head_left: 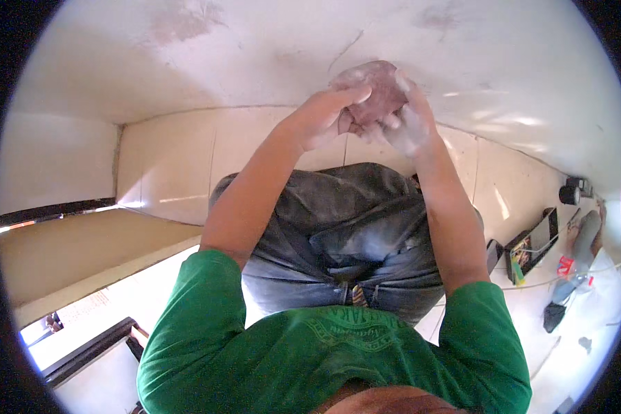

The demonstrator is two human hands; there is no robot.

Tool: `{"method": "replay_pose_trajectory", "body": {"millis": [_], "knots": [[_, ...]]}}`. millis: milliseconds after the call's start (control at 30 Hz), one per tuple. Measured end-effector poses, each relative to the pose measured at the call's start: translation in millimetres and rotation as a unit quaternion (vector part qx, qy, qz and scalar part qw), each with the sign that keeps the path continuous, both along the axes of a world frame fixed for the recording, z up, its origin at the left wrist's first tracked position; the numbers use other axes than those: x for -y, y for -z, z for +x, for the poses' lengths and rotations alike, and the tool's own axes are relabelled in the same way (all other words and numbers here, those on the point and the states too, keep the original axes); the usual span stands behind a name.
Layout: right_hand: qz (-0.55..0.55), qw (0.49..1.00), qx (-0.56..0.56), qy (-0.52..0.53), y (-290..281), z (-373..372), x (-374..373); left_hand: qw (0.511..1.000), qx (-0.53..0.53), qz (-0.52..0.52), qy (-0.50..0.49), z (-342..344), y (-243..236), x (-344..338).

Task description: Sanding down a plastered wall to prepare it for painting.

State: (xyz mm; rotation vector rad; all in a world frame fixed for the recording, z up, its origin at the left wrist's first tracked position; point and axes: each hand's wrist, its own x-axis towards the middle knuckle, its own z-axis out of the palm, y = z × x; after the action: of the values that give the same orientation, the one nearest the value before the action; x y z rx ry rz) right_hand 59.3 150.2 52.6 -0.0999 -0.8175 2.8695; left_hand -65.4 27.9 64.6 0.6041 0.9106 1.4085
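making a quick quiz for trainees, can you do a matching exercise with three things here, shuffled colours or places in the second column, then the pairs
Things:
1. T-shirt
2. trousers
3. reddish-brown sheet

Colours or places:
A. dark grey
B. held between the left hand and the right hand
C. green, with a print on the chest

Right pairs: 1-C, 2-A, 3-B

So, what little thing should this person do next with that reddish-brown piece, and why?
I'd probably smooth out the reddish-brown piece a little: it looks curved and uneven. Both the left hand and the right hand already hold it, with the left thumb across its face, so they seem well placed to flatten it.
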Motion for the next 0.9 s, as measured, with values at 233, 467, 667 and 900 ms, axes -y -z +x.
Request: {"method": "replay_pose_trajectory", "body": {"millis": [233,467,667,900], "knots": [[0.061,0.994,-0.032,0.081,-7,8,-1,0.872,-0.459,-0.065,0.158,10,-39,14],[0.038,0.993,0.012,0.111,-14,22,-7,0.799,-0.580,-0.153,-0.045,-22,-63,101],[0.042,0.994,-0.011,0.100,-9,19,-6,0.664,-0.637,-0.279,-0.274,-72,6,194],[0.376,0.922,0.081,0.044,-3,19,0,0.866,-0.346,-0.288,-0.217,-68,35,213]]}}
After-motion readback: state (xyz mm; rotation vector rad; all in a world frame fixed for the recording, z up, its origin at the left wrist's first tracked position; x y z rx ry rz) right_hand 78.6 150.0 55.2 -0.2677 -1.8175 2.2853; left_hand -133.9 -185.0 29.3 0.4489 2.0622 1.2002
